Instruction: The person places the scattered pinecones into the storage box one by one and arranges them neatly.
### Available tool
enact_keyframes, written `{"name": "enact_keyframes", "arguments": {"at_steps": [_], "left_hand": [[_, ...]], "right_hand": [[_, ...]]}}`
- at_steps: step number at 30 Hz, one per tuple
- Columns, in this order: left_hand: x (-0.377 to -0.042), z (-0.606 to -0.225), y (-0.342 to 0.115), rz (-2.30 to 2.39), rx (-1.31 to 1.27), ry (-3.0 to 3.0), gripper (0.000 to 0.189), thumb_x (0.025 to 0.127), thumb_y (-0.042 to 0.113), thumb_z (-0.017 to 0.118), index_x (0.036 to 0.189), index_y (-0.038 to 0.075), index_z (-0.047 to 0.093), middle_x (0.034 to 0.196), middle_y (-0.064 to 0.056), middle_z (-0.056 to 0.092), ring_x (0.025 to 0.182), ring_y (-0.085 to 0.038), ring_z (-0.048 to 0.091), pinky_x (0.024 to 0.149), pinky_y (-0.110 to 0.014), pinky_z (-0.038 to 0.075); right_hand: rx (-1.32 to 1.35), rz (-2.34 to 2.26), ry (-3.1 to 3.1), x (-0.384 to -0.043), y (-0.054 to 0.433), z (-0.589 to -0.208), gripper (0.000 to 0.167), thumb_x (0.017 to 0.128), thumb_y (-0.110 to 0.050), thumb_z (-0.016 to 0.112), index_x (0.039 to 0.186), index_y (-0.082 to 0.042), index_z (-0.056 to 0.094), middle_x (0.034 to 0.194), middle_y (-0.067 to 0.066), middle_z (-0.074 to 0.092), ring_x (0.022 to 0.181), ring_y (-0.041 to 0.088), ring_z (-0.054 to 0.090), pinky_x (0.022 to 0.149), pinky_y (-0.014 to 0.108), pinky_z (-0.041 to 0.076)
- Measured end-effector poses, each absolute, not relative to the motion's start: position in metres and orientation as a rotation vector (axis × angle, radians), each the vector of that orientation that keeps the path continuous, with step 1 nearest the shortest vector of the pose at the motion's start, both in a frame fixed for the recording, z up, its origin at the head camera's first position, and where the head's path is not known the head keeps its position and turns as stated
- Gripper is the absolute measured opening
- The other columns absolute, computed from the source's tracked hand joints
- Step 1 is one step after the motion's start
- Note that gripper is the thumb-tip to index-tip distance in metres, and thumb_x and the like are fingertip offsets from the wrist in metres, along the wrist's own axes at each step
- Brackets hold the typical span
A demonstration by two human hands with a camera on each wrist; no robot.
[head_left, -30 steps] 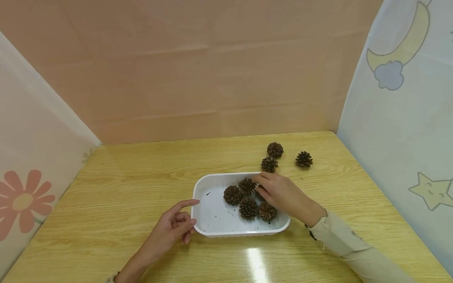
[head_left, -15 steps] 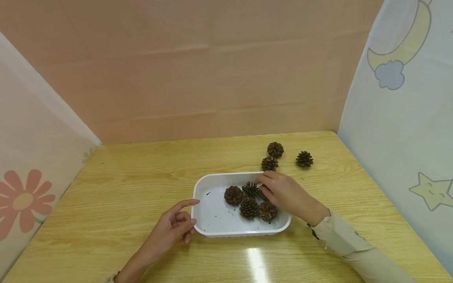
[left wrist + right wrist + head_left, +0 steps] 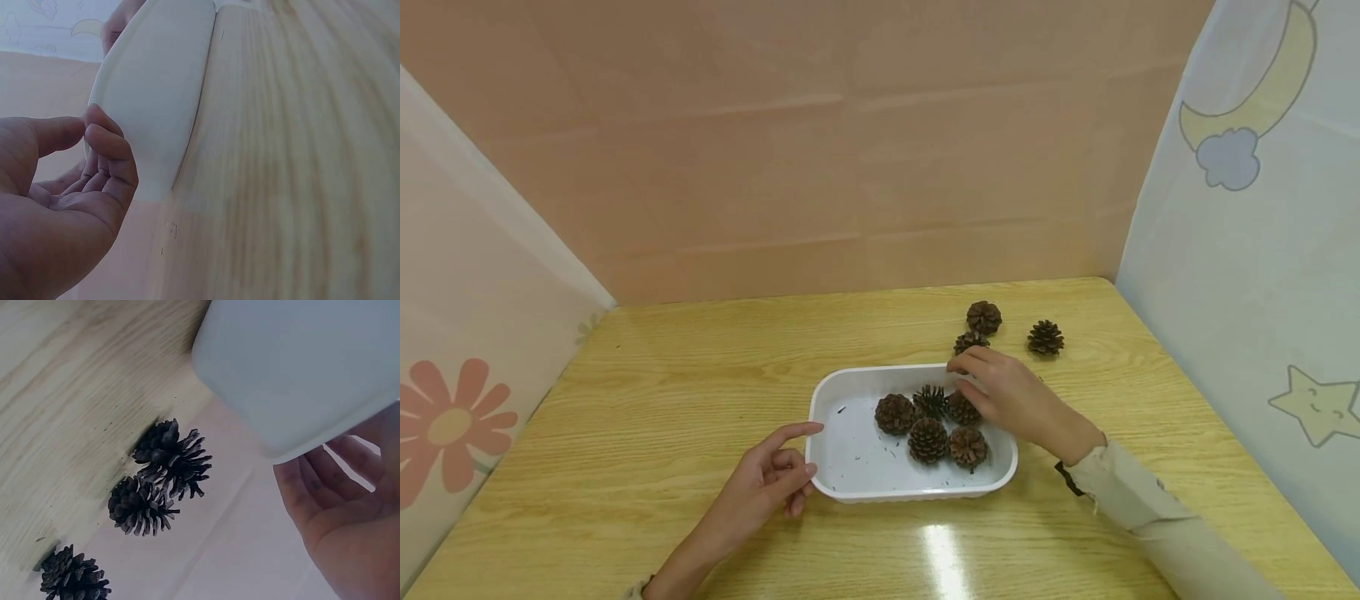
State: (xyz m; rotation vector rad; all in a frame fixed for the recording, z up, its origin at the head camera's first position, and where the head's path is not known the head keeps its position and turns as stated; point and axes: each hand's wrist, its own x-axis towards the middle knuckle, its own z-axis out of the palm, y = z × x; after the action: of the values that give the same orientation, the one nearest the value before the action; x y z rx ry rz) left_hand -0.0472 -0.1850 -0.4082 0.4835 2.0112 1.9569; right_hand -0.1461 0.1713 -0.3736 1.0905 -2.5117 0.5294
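A white plastic tray (image 3: 857, 487) holds several brown pine cones (image 3: 927, 440) bunched in its middle and right part. My left hand (image 3: 767, 475) pinches the tray's left rim between thumb and fingers; in the left wrist view, that hand (image 3: 81, 169) is right at the edge of the tray wall (image 3: 156, 81). Over the tray's far right rim is my right hand (image 3: 1007, 396), its fingers loosely bent with nothing in them. It hovers just above a pine cone (image 3: 962, 408) near the right end. The right wrist view has the hand (image 3: 337, 506) beside the tray rim.
Behind the tray, two pine cones (image 3: 983, 317) sit close together, the nearer one partly covered by the right hand. A third pine cone (image 3: 1045, 337) stands farther right on the wooden table (image 3: 685, 400). Fabric walls (image 3: 850, 167) enclose the back and sides.
My right hand has let go of a pine cone in the tray and lifted slightly up and toward the far rim, uncovering that cone. The left hand has kept its place.
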Motion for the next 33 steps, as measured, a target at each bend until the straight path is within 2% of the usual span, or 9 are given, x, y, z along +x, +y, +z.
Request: {"name": "enact_keyframes", "arguments": {"at_steps": [5, 11, 22, 27, 33], "left_hand": [[-0.047, -0.407, -0.184, 1.951, 0.445, 2.018, 0.052, 0.1, 0.01, 0.06, 0.146, -0.004, 0.038, 0.079, -0.012, 0.06, 0.058, -0.011, 0.057, 0.05, -0.026, 0.049], [-0.046, -0.405, -0.184, 1.943, 0.427, 2.032, 0.052, 0.1, 0.011, 0.06, 0.146, -0.003, 0.038, 0.08, -0.011, 0.06, 0.058, -0.011, 0.057, 0.051, -0.026, 0.049], [-0.045, -0.407, -0.184, 1.949, 0.448, 2.029, 0.052, 0.1, 0.01, 0.06, 0.145, -0.004, 0.038, 0.079, -0.012, 0.06, 0.058, -0.011, 0.057, 0.05, -0.027, 0.05], [-0.046, -0.408, -0.184, 1.952, 0.458, 2.029, 0.052, 0.1, 0.009, 0.06, 0.145, -0.004, 0.038, 0.079, -0.011, 0.06, 0.058, -0.011, 0.057, 0.05, -0.027, 0.05], [-0.047, -0.408, -0.184, 1.947, 0.446, 2.028, 0.053, 0.1, 0.01, 0.06, 0.146, -0.003, 0.038, 0.079, -0.015, 0.059, 0.058, -0.011, 0.057, 0.05, -0.026, 0.049]], "right_hand": [[1.099, 0.582, -2.463, -0.152, 0.174, -0.375, 0.017, 0.087, 0.001, 0.074, 0.104, -0.002, 0.069, 0.1, 0.006, 0.067, 0.086, 0.018, 0.066, 0.072, 0.03, 0.058], [1.07, 0.555, -2.427, -0.162, 0.18, -0.376, 0.016, 0.086, 0.002, 0.074, 0.101, -0.002, 0.07, 0.102, 0.008, 0.064, 0.087, 0.02, 0.064, 0.072, 0.032, 0.057], [0.933, 0.594, -2.545, -0.179, 0.193, -0.38, 0.019, 0.089, 0.001, 0.072, 0.108, 0.0, 0.069, 0.103, 0.012, 0.065, 0.084, 0.025, 0.065, 0.07, 0.039, 0.055], [0.849, 0.62, -2.613, -0.186, 0.196, -0.379, 0.022, 0.09, -0.002, 0.072, 0.111, -0.001, 0.069, 0.108, 0.014, 0.065, 0.095, 0.031, 0.064, 0.079, 0.046, 0.055], [0.781, 0.595, -2.719, -0.19, 0.201, -0.383, 0.029, 0.092, -0.006, 0.071, 0.119, 0.0, 0.065, 0.117, 0.018, 0.064, 0.11, 0.038, 0.059, 0.093, 0.054, 0.049]]}}
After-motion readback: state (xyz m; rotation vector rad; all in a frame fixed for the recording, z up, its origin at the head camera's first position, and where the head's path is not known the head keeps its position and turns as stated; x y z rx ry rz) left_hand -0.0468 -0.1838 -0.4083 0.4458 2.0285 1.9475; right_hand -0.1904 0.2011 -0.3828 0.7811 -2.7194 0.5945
